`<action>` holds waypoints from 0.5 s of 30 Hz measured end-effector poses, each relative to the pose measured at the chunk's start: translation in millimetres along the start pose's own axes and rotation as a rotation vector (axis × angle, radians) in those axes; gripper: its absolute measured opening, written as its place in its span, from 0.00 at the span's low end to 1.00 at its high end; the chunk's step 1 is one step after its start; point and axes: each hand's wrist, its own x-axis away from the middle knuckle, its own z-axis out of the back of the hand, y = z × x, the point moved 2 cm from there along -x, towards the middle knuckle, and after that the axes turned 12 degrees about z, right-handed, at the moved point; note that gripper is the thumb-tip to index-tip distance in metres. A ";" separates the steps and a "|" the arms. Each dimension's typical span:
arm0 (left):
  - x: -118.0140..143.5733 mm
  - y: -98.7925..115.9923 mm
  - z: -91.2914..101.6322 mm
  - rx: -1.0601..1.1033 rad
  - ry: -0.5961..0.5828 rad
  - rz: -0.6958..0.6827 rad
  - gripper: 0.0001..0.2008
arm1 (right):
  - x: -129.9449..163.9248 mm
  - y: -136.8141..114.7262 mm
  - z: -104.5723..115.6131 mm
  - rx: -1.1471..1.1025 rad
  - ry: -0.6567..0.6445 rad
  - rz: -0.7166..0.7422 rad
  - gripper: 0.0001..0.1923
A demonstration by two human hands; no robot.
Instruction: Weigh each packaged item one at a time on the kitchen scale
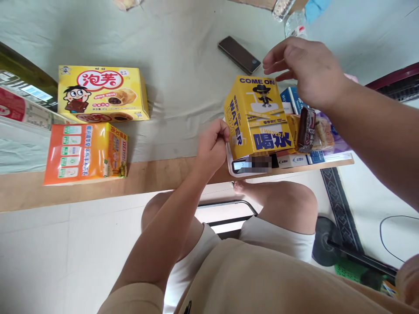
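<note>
Pale green cloth [183, 56] covers most of a table whose bare wooden edge [163, 173] runs beneath the left forearm, with light floor tiles [36, 244] beyond it. Between the 2 hands stands a yellow box [257, 115] printed "COME ON" and "WATER". The left hand [212, 146] has its fingers curled in at the box's lower left side, beside a white rim [230, 161]; whether it grips either, I cannot tell. The right hand [294, 65] is raised with loosely bent fingers, holding nothing, just above the box's far right corner. Beyond that corner, near the right fingertips, lies a dark phone [240, 54]. Below the right wrist are a brown-wrapped bar [307, 131] and blue-and-white boxes [293, 160]. Farther past the right hand is a clear bottle [296, 24]. Well to the left of the left hand, 2 cartons sit close together: a yellow puff box [101, 91] and, nearer the person, an orange carton [83, 152].
</note>
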 end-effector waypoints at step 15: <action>-0.8 -32.1 0.6 -0.557 -0.105 -0.459 0.59 | -3.3 6.1 -5.7 0.086 -0.082 -0.059 0.18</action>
